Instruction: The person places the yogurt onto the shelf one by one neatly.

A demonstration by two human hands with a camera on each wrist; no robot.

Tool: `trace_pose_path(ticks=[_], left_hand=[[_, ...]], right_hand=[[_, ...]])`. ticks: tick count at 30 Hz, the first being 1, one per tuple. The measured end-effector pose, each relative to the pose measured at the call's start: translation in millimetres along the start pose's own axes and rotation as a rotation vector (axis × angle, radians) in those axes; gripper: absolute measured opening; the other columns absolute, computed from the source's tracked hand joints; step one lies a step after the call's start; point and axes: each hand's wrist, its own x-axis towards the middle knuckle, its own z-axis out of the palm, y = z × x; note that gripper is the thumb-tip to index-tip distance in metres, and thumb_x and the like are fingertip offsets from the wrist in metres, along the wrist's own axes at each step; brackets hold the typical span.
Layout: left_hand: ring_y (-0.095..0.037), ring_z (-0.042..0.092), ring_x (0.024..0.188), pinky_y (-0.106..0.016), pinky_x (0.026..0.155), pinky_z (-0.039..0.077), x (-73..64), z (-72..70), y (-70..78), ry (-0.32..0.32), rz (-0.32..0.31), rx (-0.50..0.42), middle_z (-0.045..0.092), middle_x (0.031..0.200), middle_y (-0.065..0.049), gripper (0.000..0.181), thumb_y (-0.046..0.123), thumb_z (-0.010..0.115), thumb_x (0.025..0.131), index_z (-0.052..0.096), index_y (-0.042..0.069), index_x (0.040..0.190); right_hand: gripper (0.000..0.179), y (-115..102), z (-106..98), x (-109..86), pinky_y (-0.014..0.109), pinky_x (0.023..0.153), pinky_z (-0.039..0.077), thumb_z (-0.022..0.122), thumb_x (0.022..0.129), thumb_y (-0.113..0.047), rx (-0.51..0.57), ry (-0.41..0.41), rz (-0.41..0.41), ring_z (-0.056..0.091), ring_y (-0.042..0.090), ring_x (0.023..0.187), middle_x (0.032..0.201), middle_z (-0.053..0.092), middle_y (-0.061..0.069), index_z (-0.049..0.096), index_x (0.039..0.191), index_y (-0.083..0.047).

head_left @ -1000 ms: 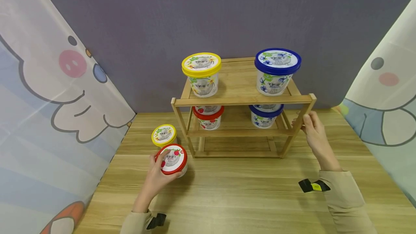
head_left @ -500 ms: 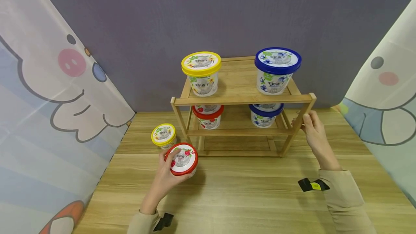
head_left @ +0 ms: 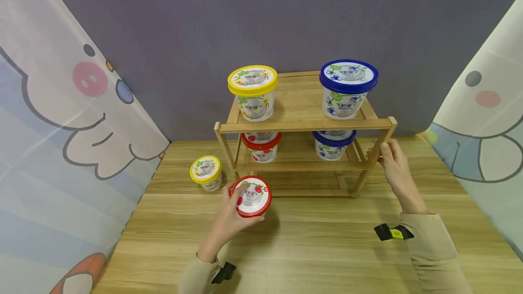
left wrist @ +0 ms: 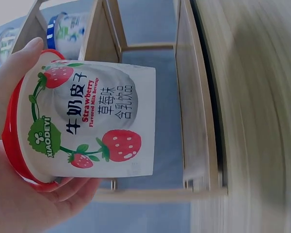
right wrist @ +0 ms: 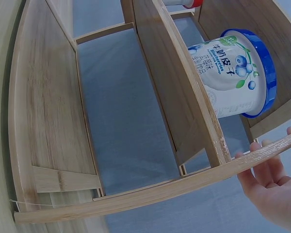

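Note:
My left hand (head_left: 233,214) grips a red-lidded strawberry milk tub (head_left: 251,196) by its lid, above the table in front of the wooden rack (head_left: 302,125). In the left wrist view the tub (left wrist: 102,116) lies sideways across the picture, thumb on one side of the rim and fingers on the other. At the rack's right side my right hand (head_left: 396,167) holds the upright post (head_left: 377,151). The right wrist view has those fingers (right wrist: 269,170) curled at the wooden post (right wrist: 184,187), beside a blueberry tub (right wrist: 233,73) on the middle shelf.
On the top shelf stand a yellow-lidded tub (head_left: 253,93) and a blue-lidded tub (head_left: 348,89). A red-lidded tub (head_left: 262,149) and a blue-lidded tub (head_left: 334,145) sit on the middle shelf. Another yellow-lidded tub (head_left: 207,172) is on the table left of the rack.
My left hand has carried the strawberry milk tub to the right, away from the yellow-lidded tub on the table to in front of the rack. My right hand stays on the post.

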Motion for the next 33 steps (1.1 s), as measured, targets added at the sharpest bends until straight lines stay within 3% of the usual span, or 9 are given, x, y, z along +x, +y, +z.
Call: trace_pose_path(ticks=[17, 33], left_hand=[[-0.036, 0.038, 0.111, -0.049, 0.083, 0.039, 15.7, 42.3, 28.5, -0.080, 0.018, -0.020, 0.026, 0.127, -0.018, 0.081, 0.039, 0.082, 0.056, 0.043, 0.019, 0.124], [-0.028, 0.039, 0.109, -0.043, 0.084, 0.041, 22.9, 77.5, 44.0, -0.119, 0.006, -0.014, 0.028, 0.124, -0.014, 0.081, 0.042, 0.080, 0.059, 0.041, 0.017, 0.125]], right_hand=[[0.017, -0.3, 0.0, -0.4, 0.011, 0.078, 0.040, 0.032, 0.096, -0.021, 0.002, -0.004, -0.001, 0.056, 0.006, 0.084, 0.092, 0.052, -0.003, 0.046, 0.105, -0.016], [0.017, 0.4, 0.1, 0.0, 0.011, 0.078, 0.040, 0.033, 0.096, -0.021, 0.002, 0.008, 0.000, 0.056, 0.005, 0.083, 0.091, 0.053, -0.004, 0.047, 0.104, -0.017]])
